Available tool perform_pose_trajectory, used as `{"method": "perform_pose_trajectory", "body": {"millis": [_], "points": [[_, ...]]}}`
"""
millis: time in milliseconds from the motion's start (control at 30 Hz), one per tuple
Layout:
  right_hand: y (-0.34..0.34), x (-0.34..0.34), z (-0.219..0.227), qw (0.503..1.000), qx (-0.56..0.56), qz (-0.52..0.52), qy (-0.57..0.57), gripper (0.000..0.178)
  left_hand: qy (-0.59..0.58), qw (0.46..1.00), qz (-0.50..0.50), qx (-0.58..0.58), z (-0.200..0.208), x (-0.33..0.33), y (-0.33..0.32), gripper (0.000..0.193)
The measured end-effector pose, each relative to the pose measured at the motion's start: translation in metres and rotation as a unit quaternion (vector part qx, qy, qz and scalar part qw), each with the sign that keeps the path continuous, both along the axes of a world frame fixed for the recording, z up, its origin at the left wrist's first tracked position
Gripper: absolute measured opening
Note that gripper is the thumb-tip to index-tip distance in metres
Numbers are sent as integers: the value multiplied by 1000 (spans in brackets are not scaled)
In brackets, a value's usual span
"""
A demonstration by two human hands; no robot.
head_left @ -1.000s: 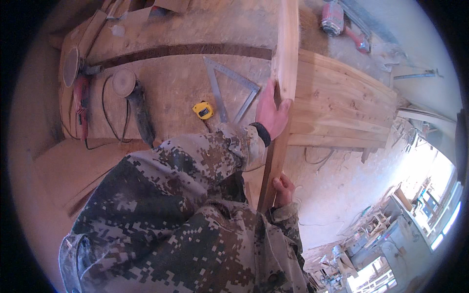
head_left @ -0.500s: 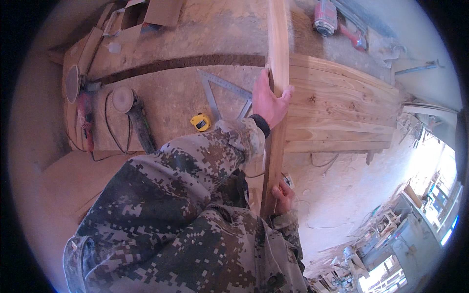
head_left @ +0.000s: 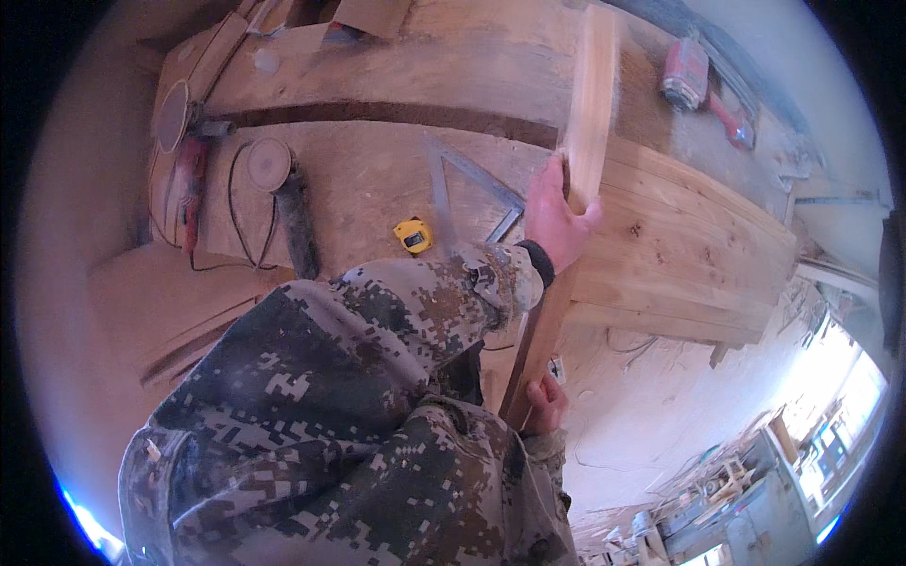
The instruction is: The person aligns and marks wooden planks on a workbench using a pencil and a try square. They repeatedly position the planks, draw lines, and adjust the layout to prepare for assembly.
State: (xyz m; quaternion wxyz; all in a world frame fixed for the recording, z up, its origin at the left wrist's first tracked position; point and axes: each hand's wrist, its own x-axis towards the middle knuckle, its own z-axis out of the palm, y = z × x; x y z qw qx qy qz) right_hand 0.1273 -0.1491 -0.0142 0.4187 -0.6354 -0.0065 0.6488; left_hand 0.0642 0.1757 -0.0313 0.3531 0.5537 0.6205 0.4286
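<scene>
A long, narrow wooden board [head_left: 592,94] stretches away from my body, its far end up near the top of the view. Partway along it, my left hand [head_left: 559,215] grips the board, thumb on the right side and fingers on the left. Nearer my body, my right hand [head_left: 545,404] is curled against the board's lower part; its fingertips are partly hidden. To the left of my left hand lie a metal triangle square [head_left: 483,175] and a yellow tape measure [head_left: 412,236]. Right of the board is a panel of joined planks [head_left: 684,241].
On the bench's left side lie a dark grinder [head_left: 297,222] with a round disc and a red power tool [head_left: 192,193], both corded. A red nail gun [head_left: 686,74] rests at the far right. A cardboard box [head_left: 373,16] stands at the back. A long dark gap [head_left: 396,112] crosses the bench.
The view has shifted, so the bench items appear farther right. The board now slants more, its far end to the right. Both hands keep their hold on it.
</scene>
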Motion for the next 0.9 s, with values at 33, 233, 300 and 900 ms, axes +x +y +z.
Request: {"method": "perform_pose_trajectory", "body": {"millis": [33,233,300,900], "points": [[-1,1,0,1000,-5,10,5,55,19,1000,2,-15,0,0,-1,61],[0,0,7,1000,10,18,4,59,8,1000,3,-26,7,-1,1,59],[3,-3,12,1000,9,11,1,59,3,999,3,-41,10,-2,1,59],[0,-11,26,1000,-8,25,2,66,-23,999,-13,-46,12,-11,-12,77]]}}
